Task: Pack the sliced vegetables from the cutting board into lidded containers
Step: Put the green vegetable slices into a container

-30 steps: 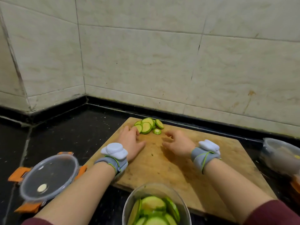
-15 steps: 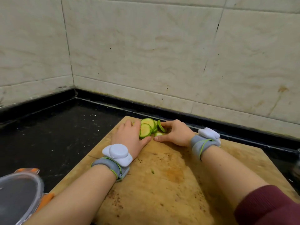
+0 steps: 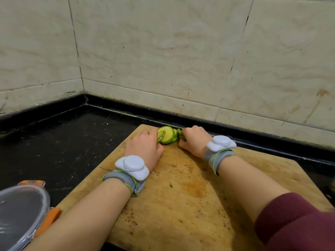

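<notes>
Lid (image 3: 20, 214) lies beside board (image 3: 181, 205); left hand (image 3: 143, 149) and right hand (image 3: 194, 142) grip slices (image 3: 167, 135).

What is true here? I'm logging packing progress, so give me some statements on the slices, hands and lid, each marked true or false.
1. The zucchini slices sit at the far edge of the cutting board. True.
2. The left hand grips the lid. False: it holds the slices; the lid lies apart on the counter, at the left.
3. The right hand meets the pile from the other side. True.
4. A knife lies on the board. False: none is in view.
</notes>
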